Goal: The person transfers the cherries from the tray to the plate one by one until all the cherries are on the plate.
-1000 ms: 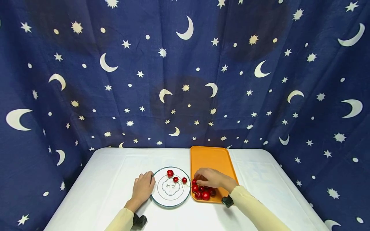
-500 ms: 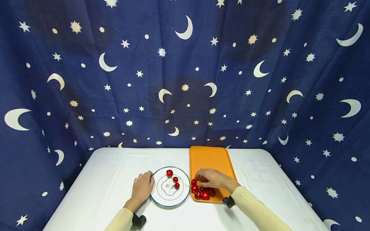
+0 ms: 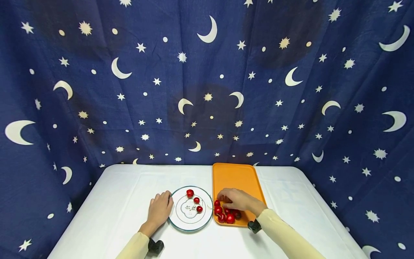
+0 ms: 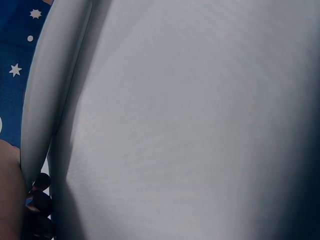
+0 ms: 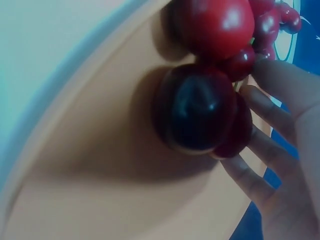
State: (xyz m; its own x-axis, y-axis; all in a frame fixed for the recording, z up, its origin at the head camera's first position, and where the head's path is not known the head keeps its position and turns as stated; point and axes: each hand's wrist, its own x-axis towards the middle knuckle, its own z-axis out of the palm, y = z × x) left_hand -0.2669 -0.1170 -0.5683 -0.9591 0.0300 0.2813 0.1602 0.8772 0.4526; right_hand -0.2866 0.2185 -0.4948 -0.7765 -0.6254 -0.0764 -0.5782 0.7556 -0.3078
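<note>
My left hand [image 3: 160,208] grips the left rim of a white plate [image 3: 177,217] with a blue-green edge; in the left wrist view the plate's side [image 4: 50,90] lies between thumb and fingers. Three red cherries lie on this plate, the nearest [image 3: 199,209] right of its printed centre. My right hand [image 3: 238,200] is low over several cherries [image 3: 230,218] at the near end of an orange tray [image 3: 237,174]. In the right wrist view its bent fingertips touch a dark cherry [image 5: 240,130], the thumb close to a green stem. Whether they pinch anything is unclear.
A white-covered table [image 3: 129,190] bears the plate and tray side by side. Behind it and at both sides hangs a dark blue curtain [image 3: 148,104] with moons and stars. The tray's far part extends towards the table's back edge.
One cherry on the plate has shifted left and towards me, off the plate's right side. Both hands have stayed nearly in place.
</note>
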